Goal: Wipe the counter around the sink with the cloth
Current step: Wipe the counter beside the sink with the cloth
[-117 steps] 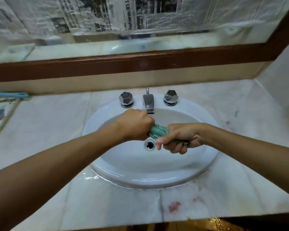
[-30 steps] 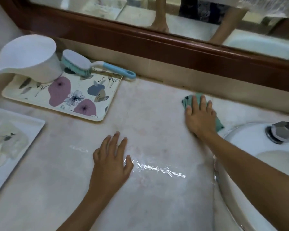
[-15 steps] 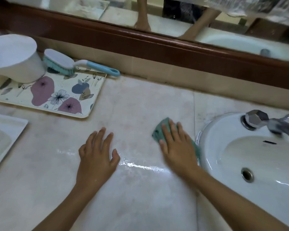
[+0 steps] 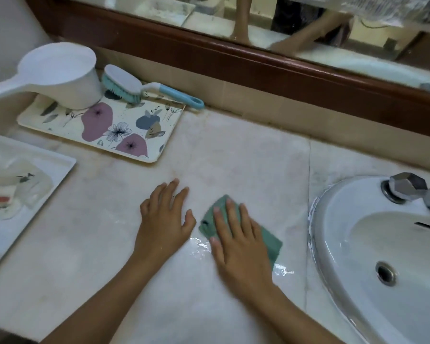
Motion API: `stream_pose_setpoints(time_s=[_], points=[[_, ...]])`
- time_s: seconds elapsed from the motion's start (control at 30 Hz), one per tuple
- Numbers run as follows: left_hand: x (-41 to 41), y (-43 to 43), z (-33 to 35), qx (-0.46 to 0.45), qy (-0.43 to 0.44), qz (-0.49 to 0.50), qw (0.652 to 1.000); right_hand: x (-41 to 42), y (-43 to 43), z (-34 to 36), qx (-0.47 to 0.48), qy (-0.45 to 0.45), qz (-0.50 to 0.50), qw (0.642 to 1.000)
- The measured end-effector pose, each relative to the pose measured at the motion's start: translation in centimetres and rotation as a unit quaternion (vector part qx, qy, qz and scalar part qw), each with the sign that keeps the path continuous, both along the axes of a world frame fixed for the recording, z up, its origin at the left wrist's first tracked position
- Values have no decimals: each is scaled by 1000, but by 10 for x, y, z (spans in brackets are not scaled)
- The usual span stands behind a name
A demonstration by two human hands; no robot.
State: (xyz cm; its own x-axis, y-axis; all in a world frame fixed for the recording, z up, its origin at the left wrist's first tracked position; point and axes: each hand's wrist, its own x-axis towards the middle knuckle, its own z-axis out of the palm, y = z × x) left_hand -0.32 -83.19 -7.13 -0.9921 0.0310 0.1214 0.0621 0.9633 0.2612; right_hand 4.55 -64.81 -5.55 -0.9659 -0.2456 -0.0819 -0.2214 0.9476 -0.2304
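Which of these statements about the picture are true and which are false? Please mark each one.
1. The right hand presses flat on the cloth. True.
2. The left hand holds the brush. False: it lies flat on the counter, and the brush rests at the back of the tray.
3. The cloth lies inside the sink. False: it is on the counter, left of the sink.
4. The scoop stands on the tray. True.
5. Water glints on the counter near the cloth. True.
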Motion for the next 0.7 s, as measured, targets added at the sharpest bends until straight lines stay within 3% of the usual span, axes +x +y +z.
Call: stream_pose_setpoints(time_s=[0.1,0.17,0.23,0.33,0.4,0.47,0.6,0.7], points=[[0,-2,1,29,-4,-5,1000,55,40,5,28,-18,177,984],[1,-3,0,61,-4,-2,998,43,76,6,58,2,202,978],[1,-6,2,121,8,2,993,1,89,5,58,0,135,989],[15,-9,16,264,65,21,962,-69,64,-3,41,-5,-43,998],[41,-15,26,287,108,39,951,-93,27,-4,31,-18,-127,991],[79,-25,31,275,131,70,950,-85,-14,-2,15,-18,-146,989],[143,-69,18,184,125,168,960,15,-74,-4,5,-13,53,998],[156,-102,3,105,95,223,964,72,-47,6,26,-15,278,960]])
